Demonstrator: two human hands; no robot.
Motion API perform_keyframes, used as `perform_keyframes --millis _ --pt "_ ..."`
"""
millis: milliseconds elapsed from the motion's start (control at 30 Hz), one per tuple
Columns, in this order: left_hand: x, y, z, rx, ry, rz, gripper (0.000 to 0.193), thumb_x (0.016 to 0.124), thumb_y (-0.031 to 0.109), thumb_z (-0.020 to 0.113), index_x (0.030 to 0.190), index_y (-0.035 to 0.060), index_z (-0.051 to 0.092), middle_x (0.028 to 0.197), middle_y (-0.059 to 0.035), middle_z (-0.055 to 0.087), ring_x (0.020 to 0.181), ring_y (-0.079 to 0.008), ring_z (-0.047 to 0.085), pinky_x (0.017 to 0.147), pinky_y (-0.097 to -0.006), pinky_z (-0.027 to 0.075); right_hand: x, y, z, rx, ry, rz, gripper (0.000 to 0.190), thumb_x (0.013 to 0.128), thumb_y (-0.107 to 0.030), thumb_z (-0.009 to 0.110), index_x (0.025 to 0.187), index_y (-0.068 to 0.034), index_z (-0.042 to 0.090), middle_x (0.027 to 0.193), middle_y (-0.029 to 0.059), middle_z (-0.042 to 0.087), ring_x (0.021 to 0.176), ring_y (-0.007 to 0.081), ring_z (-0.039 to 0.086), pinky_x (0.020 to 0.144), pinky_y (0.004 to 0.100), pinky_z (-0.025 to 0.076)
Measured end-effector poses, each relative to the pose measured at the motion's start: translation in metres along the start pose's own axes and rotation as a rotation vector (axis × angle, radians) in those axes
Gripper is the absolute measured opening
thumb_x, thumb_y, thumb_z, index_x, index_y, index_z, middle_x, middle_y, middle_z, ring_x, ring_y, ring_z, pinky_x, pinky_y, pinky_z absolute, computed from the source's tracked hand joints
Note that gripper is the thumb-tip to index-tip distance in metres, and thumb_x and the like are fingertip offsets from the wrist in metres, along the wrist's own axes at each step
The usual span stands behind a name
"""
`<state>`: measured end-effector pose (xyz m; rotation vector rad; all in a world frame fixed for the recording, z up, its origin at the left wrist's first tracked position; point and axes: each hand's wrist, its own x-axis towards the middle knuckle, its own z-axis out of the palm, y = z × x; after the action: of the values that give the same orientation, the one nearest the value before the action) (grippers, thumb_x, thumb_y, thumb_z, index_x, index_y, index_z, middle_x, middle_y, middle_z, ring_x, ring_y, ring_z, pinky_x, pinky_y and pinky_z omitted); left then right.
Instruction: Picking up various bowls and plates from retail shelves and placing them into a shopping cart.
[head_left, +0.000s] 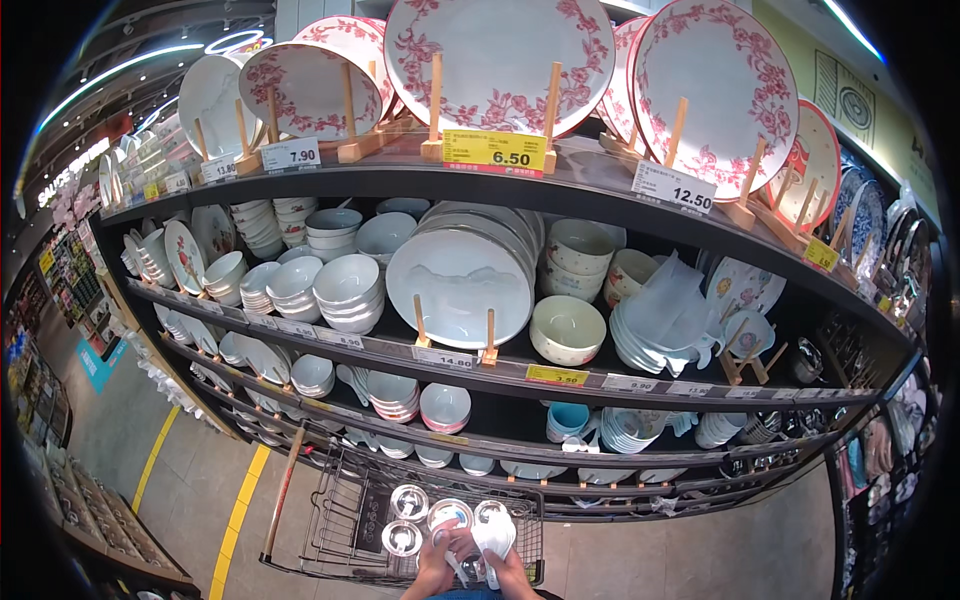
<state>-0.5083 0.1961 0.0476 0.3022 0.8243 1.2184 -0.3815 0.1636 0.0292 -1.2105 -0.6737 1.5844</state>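
Note:
Both of my hands are over a wire shopping cart (330, 536), low in the view. My right hand (511, 576) grips a stack of white soup spoons (495, 538), bowls pointing away from me and handles down toward me. Close beside it, my left hand (436, 559) has its fingers closed around a white spoon (456, 568), whose handle shows between the hands. Beneath and around them in the cart are several shiny round metal containers, among them one at the upper left (409, 501) and one at the lower left (401, 538). My hands partly cover others.
Beyond the cart stands a shelf unit (300, 330) with stacked bowls (349, 289), a large white plate (457, 289) and plastic-wrapped dishes (664, 315). Floral plates (499, 60) lean on wooden pegs on its top. The cart's handle (285, 487) is left; yellow floor lines (238, 517) run beside it.

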Motion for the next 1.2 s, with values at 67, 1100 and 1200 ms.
perform_keyframes --millis 67,1100,1200 --pt "0.010 -0.009 -0.028 0.013 0.007 -0.029 0.022 0.092 0.017 0.042 0.109 0.0047 0.049 0.088 -0.0062 0.054 0.075 -0.0168 0.051 0.066 -0.0286 0.043 -0.002 -0.004 -0.002 0.002 -0.016 0.029 0.027 0.085 -0.017 0.053 0.107 -0.002 0.048 0.081 0.0033 0.054 0.071 0.0112 0.051 0.064 0.0249 0.042" --pt "0.006 -0.019 -0.040 -0.024 -0.033 -0.141 0.015 0.089 0.026 0.041 0.092 0.0109 0.044 0.077 -0.0017 0.044 0.067 -0.0148 0.044 0.062 -0.0314 0.040 -0.011 0.024 -0.008 -0.011 0.006 0.222 0.033 0.089 -0.023 0.047 0.113 -0.001 0.051 0.098 0.0085 0.058 0.087 0.0153 0.054 0.076 0.0282 0.045" --pt "0.006 -0.018 -0.039 -0.122 -0.038 -0.181 0.012 0.089 0.025 0.041 0.089 0.0128 0.044 0.078 -0.0014 0.045 0.067 -0.0144 0.043 0.061 -0.0304 0.038 -0.010 0.029 -0.008 0.015 0.024 0.240 0.033 0.089 -0.024 0.047 0.113 -0.001 0.051 0.098 0.0085 0.058 0.087 0.0153 0.054 0.077 0.0283 0.045"
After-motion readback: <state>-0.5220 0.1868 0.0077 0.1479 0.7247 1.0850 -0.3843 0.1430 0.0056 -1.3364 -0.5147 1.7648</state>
